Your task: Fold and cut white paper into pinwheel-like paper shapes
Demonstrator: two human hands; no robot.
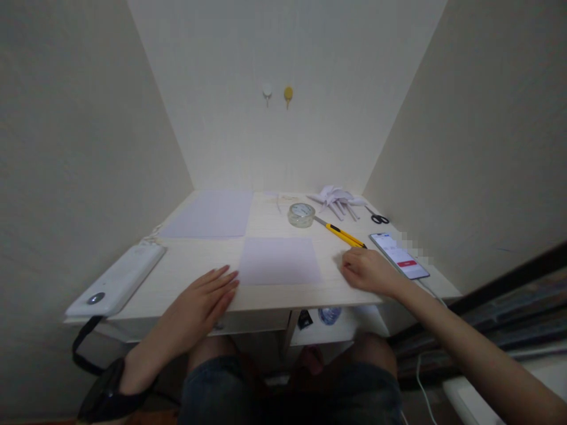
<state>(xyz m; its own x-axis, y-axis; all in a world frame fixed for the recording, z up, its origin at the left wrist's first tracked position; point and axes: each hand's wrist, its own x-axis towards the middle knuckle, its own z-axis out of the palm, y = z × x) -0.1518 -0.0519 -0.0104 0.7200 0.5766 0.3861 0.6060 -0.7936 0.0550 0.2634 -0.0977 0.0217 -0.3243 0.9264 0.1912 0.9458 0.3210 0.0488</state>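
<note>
My left hand (206,301) lies flat on the desk's front part, fingers stretched out, the fingertips at the left edge of a small sheet of white paper (280,261). My right hand (365,270) rests as a loose fist on the desk, to the right of that sheet, and nothing shows in it. Just behind the fist is the end of a yellow utility knife (341,234), its blade pointing toward a roll of clear tape (302,216). A larger stack or sheet of paper (208,213) lies at the back left.
Folded paper pinwheels (334,198) lie at the back right, beside black scissors (378,218). A lit phone (399,255) is on the right side. A white device with a strap (117,280) stands at the left edge. Walls enclose the desk (277,298) on three sides.
</note>
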